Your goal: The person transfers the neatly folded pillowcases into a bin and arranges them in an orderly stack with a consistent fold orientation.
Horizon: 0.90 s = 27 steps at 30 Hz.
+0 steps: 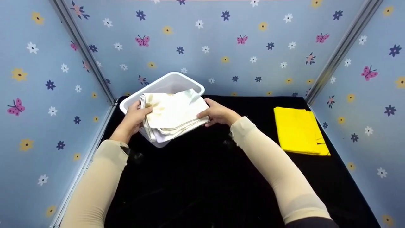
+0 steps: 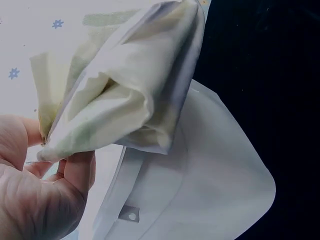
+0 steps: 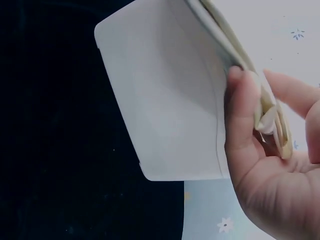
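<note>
A folded white cloth with tan and pale green patches is held up between both hands, in front of and partly over a white plastic basin. My left hand grips its left edge, thumb on top; in the left wrist view the thumb and fingers pinch a corner of the cloth. At the opposite end my right hand pinches the layered edge, as the right wrist view also shows, with fingers on one side and thumb on the other. Most of the basin's inside is hidden by the cloth.
On the black tabletop, a folded yellow cloth lies at the right. Blue flower-patterned panels enclose the back and both sides, joined by metal corner posts. The basin stands near the back left corner.
</note>
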### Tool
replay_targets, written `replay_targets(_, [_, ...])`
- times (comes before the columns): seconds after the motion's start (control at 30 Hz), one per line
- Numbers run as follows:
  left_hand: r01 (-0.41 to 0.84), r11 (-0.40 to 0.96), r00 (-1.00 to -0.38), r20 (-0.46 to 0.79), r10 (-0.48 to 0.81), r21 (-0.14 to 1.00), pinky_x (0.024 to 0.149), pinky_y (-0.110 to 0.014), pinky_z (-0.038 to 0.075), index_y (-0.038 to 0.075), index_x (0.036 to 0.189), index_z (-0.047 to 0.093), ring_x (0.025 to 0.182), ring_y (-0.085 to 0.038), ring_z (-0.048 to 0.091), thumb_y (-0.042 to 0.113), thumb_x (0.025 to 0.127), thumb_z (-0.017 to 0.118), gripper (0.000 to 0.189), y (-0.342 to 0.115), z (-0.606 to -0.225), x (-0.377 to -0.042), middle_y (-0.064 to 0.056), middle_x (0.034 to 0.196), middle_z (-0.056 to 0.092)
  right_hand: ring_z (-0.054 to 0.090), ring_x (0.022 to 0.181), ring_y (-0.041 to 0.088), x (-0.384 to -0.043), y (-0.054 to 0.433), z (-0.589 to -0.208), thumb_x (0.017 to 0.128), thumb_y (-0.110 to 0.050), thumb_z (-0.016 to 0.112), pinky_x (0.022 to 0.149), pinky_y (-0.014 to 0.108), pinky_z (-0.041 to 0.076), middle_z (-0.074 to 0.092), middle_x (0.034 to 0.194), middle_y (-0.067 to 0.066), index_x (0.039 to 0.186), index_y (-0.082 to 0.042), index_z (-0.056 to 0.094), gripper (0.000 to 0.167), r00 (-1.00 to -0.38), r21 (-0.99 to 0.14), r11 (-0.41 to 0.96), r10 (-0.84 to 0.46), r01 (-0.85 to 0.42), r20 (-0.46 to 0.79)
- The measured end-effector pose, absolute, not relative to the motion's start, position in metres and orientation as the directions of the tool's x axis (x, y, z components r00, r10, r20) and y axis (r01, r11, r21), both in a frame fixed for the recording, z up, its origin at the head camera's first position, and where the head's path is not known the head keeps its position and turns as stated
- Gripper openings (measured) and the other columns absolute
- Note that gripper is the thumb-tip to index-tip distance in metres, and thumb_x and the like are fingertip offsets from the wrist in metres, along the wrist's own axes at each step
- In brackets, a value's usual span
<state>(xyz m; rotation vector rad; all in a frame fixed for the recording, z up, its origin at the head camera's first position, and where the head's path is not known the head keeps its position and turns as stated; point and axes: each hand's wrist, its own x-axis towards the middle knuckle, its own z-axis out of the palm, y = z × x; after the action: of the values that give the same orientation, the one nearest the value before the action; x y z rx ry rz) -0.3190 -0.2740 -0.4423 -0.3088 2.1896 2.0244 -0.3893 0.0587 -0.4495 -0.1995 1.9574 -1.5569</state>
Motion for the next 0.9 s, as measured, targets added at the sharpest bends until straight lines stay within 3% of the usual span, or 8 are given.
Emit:
replay_targets(0.07, [-0.244,0.087,-0.969,-0.24,-0.058,0.966,0.079,-0.021,0.067,0.003,0.172,0.032,0.088,-0.003,0.071,0.015,0.114,0.056,0.064,-0.276,-0.44,-0.319,-0.006,0.132,0.059,0.073,0.076,0.018,-0.39,0.057,-0.448,0.098,-0.001,0.08,0.061,0.027,0.063,0.073,0.099,0.008,0.144,-0.008,0.057,0.052,-0.803,-0.916,0.294,-0.455,0.272,-0.384])
replay_targets(0.17, [-0.245,0.107,-0.969,-0.239,-0.067,0.964,0.078,-0.021,0.066,0.002,0.168,0.036,0.088,-0.003,0.07,0.011,0.111,0.057,0.061,-0.279,-0.438,-0.319,-0.003,0.126,0.059,0.07,0.069,0.014,-0.392,0.055,-0.446,0.096,0.002,0.081,0.061,0.025,0.063,0.072,0.082,0.004,0.112,-0.004,0.068,0.022,-0.819,-0.907,0.291,-0.405,0.304,-0.405])
replay_targets(0.27, [-0.244,0.114,-0.969,-0.236,-0.077,0.963,0.075,-0.021,0.065,0.002,0.166,0.04,0.086,-0.003,0.068,0.006,0.107,0.058,0.062,-0.283,-0.436,-0.321,0.0,0.118,0.059,0.068,0.065,0.013,-0.394,0.053,-0.443,0.094,0.003,0.083,0.06,0.024,0.063,0.069,0.074,0.002,0.097,-0.004,0.07,0.015,-0.844,-0.905,0.278,-0.35,0.321,-0.406])
replay_targets(0.37, [-0.245,0.098,-0.968,-0.237,-0.081,0.965,0.072,-0.022,0.065,0.003,0.161,0.045,0.084,-0.004,0.067,0.001,0.103,0.057,0.06,-0.287,-0.433,-0.322,0.004,0.109,0.061,0.07,0.065,0.013,-0.397,0.05,-0.439,0.095,0.004,0.082,0.062,0.025,0.064,0.071,0.074,0.003,0.101,-0.002,0.072,0.013,-0.87,-0.917,0.241,-0.31,0.319,-0.384])
replay_targets(0.47, [-0.238,0.086,-0.969,-0.23,-0.089,0.967,0.07,-0.023,0.066,0.004,0.153,0.049,0.083,-0.006,0.067,-0.001,0.1,0.057,0.054,-0.291,-0.428,-0.323,0.006,0.101,0.063,0.073,0.069,0.014,-0.4,0.045,-0.434,0.096,0.004,0.077,0.067,0.028,0.067,0.073,0.083,0.004,0.117,0.004,0.072,0.022,-0.896,-0.935,0.186,-0.28,0.301,-0.344])
replay_targets(0.63, [-0.21,0.109,-0.975,-0.199,-0.1,0.972,0.072,-0.023,0.067,0.0,0.16,0.044,0.086,-0.007,0.067,-0.003,0.101,0.057,0.061,-0.299,-0.414,-0.325,-0.001,0.114,0.059,0.074,0.083,0.017,-0.407,0.034,-0.424,0.098,0.003,0.065,0.095,0.046,0.07,0.069,0.106,0.007,0.139,0.007,0.068,0.042,-0.93,-0.961,0.103,-0.246,0.256,-0.274])
replay_targets(0.73, [-0.189,0.129,-0.979,-0.178,-0.096,0.973,0.075,-0.022,0.067,-0.002,0.166,0.037,0.089,-0.007,0.067,-0.005,0.104,0.055,0.064,-0.303,-0.407,-0.327,-0.005,0.122,0.054,0.072,0.088,0.019,-0.412,0.029,-0.42,0.099,0.003,0.063,0.107,0.053,0.066,0.067,0.114,0.009,0.137,0.005,0.07,0.039,-0.94,-0.969,0.088,-0.236,0.23,-0.245])
replay_targets(0.9, [-0.131,0.1,-0.986,-0.12,-0.116,0.986,0.076,-0.022,0.067,-0.002,0.155,0.044,0.092,-0.008,0.068,-0.009,0.104,0.056,0.053,-0.307,-0.398,-0.33,-0.003,0.121,0.057,0.072,0.087,0.017,-0.42,0.024,-0.415,0.102,0.0,0.067,0.1,0.047,0.069,0.069,0.108,0.007,0.125,0.0,0.075,0.024,-0.961,-0.98,0.126,-0.211,0.154,-0.179])
